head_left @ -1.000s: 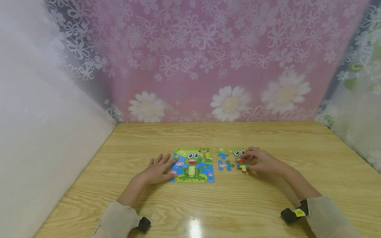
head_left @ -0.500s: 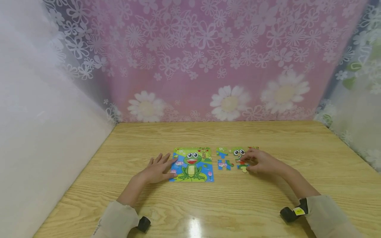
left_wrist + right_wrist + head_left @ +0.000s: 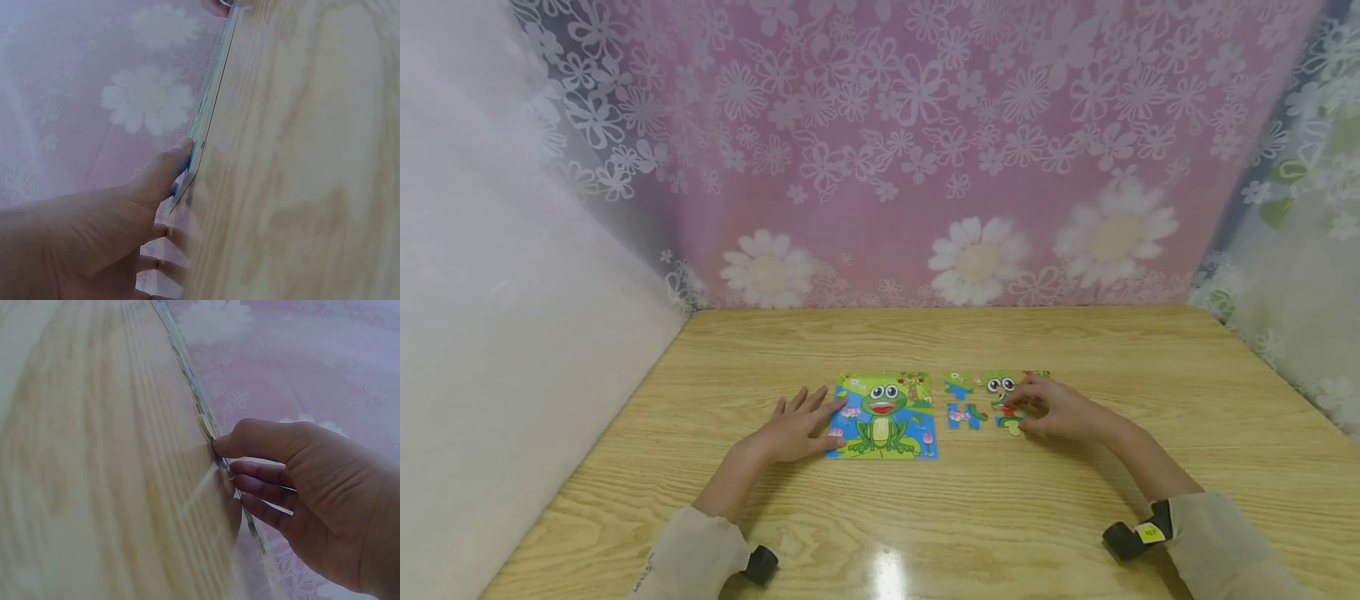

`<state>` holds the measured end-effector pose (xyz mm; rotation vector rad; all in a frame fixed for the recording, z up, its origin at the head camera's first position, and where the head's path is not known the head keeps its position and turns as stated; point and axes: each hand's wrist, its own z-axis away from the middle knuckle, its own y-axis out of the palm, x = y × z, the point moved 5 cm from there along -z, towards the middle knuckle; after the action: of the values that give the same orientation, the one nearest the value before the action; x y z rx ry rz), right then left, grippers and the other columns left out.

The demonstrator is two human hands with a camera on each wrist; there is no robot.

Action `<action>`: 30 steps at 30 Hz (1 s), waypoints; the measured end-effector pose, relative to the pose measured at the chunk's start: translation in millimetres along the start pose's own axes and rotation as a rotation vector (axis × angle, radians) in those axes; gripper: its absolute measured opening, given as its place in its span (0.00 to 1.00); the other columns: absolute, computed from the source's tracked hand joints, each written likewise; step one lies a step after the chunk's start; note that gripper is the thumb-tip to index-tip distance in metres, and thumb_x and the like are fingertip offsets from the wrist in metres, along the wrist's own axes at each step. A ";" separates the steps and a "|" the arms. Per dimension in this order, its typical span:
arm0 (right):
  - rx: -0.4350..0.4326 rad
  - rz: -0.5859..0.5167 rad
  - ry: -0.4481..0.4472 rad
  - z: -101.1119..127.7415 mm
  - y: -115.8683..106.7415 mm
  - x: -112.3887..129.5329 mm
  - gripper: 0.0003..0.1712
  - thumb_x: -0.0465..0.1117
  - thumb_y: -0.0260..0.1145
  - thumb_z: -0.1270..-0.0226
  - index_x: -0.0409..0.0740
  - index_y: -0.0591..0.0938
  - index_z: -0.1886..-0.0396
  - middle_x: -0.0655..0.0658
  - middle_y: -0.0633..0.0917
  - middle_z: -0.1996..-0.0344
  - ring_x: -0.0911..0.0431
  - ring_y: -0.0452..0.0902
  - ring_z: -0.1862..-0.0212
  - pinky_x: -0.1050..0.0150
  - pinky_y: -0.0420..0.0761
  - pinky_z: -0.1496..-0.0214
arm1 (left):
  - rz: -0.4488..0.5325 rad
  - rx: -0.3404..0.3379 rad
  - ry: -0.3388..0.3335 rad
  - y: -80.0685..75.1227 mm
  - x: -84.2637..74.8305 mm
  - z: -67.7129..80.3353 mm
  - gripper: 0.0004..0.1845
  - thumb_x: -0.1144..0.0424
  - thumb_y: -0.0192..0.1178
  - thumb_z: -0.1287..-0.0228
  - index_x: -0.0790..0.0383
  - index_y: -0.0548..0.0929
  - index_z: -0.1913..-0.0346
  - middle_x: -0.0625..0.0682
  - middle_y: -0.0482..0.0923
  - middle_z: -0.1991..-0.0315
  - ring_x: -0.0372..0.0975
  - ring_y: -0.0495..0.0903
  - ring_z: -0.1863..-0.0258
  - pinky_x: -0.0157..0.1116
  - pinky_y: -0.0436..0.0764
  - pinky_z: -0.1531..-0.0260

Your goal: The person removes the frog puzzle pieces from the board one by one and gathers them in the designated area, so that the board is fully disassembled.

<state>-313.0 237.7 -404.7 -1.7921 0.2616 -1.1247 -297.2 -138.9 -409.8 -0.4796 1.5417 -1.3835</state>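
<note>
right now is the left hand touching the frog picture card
Touching. In the left wrist view the left hand has its thumb pressed against the edge of the frog picture card; the head view shows that hand flat on the table at the card's left edge.

Your hands are bare, and both arms wear loose pale beige sleeves point(image 3: 696, 554) ending at the wrists. There's a small black camera unit point(image 3: 762, 564) strapped under your left wrist. The right one point(image 3: 1131, 537) carries a yellow tag.
</note>
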 end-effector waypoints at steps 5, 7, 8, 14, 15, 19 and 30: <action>-0.025 -0.010 -0.002 -0.5 -0.8 5.4 0.14 0.35 0.67 0.42 0.43 0.80 0.54 0.47 0.73 0.58 0.50 0.70 0.54 0.52 0.74 0.52 | 0.009 0.007 0.003 0.1 -2.0 0.8 0.37 0.42 0.52 0.36 0.51 0.54 0.28 0.61 0.40 0.29 0.58 0.33 0.32 0.60 0.33 0.41; -0.045 -0.003 -0.011 -2.3 -1.7 11.1 0.14 0.33 0.66 0.42 0.42 0.80 0.54 0.45 0.73 0.58 0.50 0.70 0.56 0.54 0.75 0.55 | 0.008 0.008 0.003 0.5 -2.1 0.7 0.37 0.42 0.52 0.36 0.51 0.54 0.28 0.61 0.40 0.29 0.58 0.33 0.32 0.60 0.33 0.41; -0.055 -0.001 -0.014 -3.8 -2.0 14.3 0.14 0.32 0.66 0.42 0.42 0.80 0.54 0.45 0.73 0.58 0.50 0.70 0.56 0.56 0.75 0.57 | 0.008 0.007 0.001 0.6 -1.8 0.6 0.37 0.42 0.52 0.36 0.51 0.54 0.28 0.60 0.40 0.29 0.58 0.33 0.32 0.60 0.33 0.41; -0.051 -0.022 -0.079 -19.6 3.2 36.3 0.14 0.31 0.65 0.41 0.39 0.80 0.54 0.42 0.75 0.58 0.48 0.72 0.60 0.59 0.77 0.61 | -0.004 0.000 0.001 2.3 2.1 -1.3 0.37 0.41 0.51 0.36 0.50 0.54 0.28 0.60 0.40 0.29 0.58 0.33 0.32 0.60 0.34 0.41; -0.045 -0.024 -0.089 -22.7 5.0 39.3 0.13 0.31 0.64 0.40 0.39 0.80 0.54 0.43 0.75 0.58 0.48 0.72 0.60 0.59 0.78 0.60 | -0.007 -0.001 0.003 2.7 2.9 -1.7 0.37 0.41 0.51 0.36 0.50 0.54 0.28 0.60 0.40 0.29 0.58 0.33 0.32 0.60 0.34 0.41; -0.023 -0.003 -0.109 -36.8 12.9 49.9 0.13 0.34 0.63 0.39 0.39 0.79 0.53 0.44 0.75 0.56 0.49 0.72 0.59 0.56 0.77 0.58 | -0.013 -0.001 0.007 4.0 4.9 -2.4 0.38 0.40 0.51 0.37 0.50 0.54 0.28 0.60 0.40 0.29 0.58 0.33 0.32 0.60 0.34 0.41; 0.015 0.057 -0.118 -77.5 35.1 74.6 0.15 0.38 0.64 0.40 0.40 0.80 0.53 0.45 0.76 0.54 0.49 0.72 0.54 0.54 0.75 0.56 | 0.000 -0.003 -0.003 -0.3 -0.2 -0.5 0.37 0.41 0.51 0.36 0.50 0.54 0.28 0.60 0.40 0.29 0.57 0.33 0.32 0.60 0.34 0.41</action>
<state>-322.5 127.3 -382.0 -1.8191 0.2314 -0.9747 -297.6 -138.6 -409.5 -0.4830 1.5414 -1.3800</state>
